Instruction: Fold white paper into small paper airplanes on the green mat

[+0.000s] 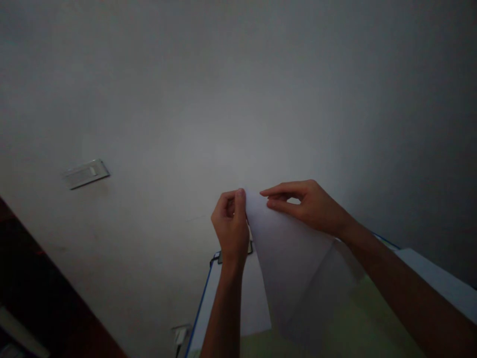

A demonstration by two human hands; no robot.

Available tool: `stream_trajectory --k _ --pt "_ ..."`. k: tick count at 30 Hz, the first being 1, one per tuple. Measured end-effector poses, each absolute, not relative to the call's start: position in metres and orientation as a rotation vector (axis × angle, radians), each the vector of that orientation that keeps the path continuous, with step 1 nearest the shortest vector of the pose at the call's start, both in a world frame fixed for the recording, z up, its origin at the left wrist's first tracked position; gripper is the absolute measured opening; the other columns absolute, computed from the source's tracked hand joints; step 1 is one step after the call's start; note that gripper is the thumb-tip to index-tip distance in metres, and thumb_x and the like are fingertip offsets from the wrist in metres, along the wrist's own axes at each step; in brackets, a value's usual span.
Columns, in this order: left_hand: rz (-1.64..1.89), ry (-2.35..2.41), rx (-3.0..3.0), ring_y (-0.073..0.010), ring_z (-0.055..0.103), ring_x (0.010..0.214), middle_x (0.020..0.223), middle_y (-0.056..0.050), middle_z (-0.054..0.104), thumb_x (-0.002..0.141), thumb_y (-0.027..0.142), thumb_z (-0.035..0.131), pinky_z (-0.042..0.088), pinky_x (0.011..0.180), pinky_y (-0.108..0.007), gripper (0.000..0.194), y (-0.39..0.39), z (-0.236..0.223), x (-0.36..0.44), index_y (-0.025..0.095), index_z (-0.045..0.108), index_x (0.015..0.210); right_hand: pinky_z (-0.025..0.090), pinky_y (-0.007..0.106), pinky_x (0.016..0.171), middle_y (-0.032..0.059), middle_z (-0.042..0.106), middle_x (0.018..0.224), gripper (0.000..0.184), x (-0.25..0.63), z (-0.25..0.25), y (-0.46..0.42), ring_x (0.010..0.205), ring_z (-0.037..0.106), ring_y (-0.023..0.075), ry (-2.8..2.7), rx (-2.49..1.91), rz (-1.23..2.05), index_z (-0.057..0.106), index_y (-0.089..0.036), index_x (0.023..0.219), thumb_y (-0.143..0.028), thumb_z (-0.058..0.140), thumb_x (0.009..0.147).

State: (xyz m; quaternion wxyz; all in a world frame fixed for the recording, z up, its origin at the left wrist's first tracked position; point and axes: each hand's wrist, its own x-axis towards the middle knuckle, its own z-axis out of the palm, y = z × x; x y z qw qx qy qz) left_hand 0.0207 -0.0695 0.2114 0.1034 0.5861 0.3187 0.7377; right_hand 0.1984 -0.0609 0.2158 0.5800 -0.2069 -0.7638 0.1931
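A white sheet of paper (294,263) is held up in front of a pale wall, its top drawn to a point and a fold line running down it. My left hand (231,228) is closed, pinching the paper's top left edge between thumb and fingers. My right hand (309,204) pinches the upper right edge near the tip, fingers pressed together. Both forearms reach up from the bottom of the frame. The lower part of the sheet hangs down over a table.
A pale wall (238,99) fills most of the view, with a switch plate (86,173) at the left. Dark wooden furniture (44,298) stands at the lower left. Below the hands lie a blue-edged white board (208,308), a greenish tabletop (357,323) and a wall socket (181,334).
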Motion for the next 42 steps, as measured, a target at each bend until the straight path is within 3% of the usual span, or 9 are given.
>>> stream_trajectory --k 7,15,28,35,42 --pt "2.069 0.911 1.952 -0.0142 0.064 0.071 0.078 -0.002 0.071 0.091 0.034 0.072 0.048 0.062 -0.023 0.016 -0.083 0.215 0.030 0.020 0.072 0.085 0.058 0.035 0.086 0.0064 0.080 0.109 0.025 0.194 0.216 -0.062 0.101 0.073 0.0233 -1.651 -0.446 0.562 0.081 -0.023 0.105 -0.040 0.073 0.089" --pt "1.894 0.861 2.033 -0.0152 0.065 0.069 0.076 -0.003 0.072 0.090 0.036 0.073 0.049 0.062 -0.024 0.017 -0.092 0.214 0.039 0.019 0.074 0.086 0.054 0.031 0.076 0.0024 0.076 0.083 0.018 0.198 0.220 -0.068 0.080 0.069 0.0179 -1.565 -0.396 0.544 0.076 -0.020 0.082 -0.038 0.076 0.085" --pt "1.771 0.829 1.982 -0.0139 0.065 0.075 0.080 -0.002 0.073 0.089 0.032 0.072 0.050 0.066 -0.023 0.014 -0.106 0.222 0.041 0.019 0.072 0.085 0.053 0.032 0.074 0.0027 0.075 0.083 0.016 0.200 0.227 -0.083 0.079 0.068 0.0181 -1.608 -0.394 0.424 0.076 -0.021 0.084 -0.036 0.072 0.090" --pt "1.754 0.807 1.949 -0.0098 0.056 0.067 0.073 0.003 0.064 0.086 0.021 0.068 0.045 0.061 -0.020 0.010 -0.107 0.225 0.040 0.019 0.066 0.076 0.050 0.031 0.072 0.0014 0.073 0.082 0.010 0.195 0.230 -0.091 0.078 0.066 0.0172 -1.621 -0.427 0.141 0.072 -0.021 0.082 -0.025 0.070 0.091" --pt "1.713 0.835 2.015 -0.0084 0.043 0.061 0.065 0.006 0.049 0.084 0.016 0.061 0.035 0.055 -0.020 0.015 -0.110 0.225 0.042 0.019 0.055 0.071 0.050 0.029 0.070 0.0009 0.073 0.082 0.011 0.196 0.230 -0.093 0.077 0.066 0.0168 -1.597 -0.470 0.113 0.072 -0.021 0.083 -0.026 0.070 0.092"
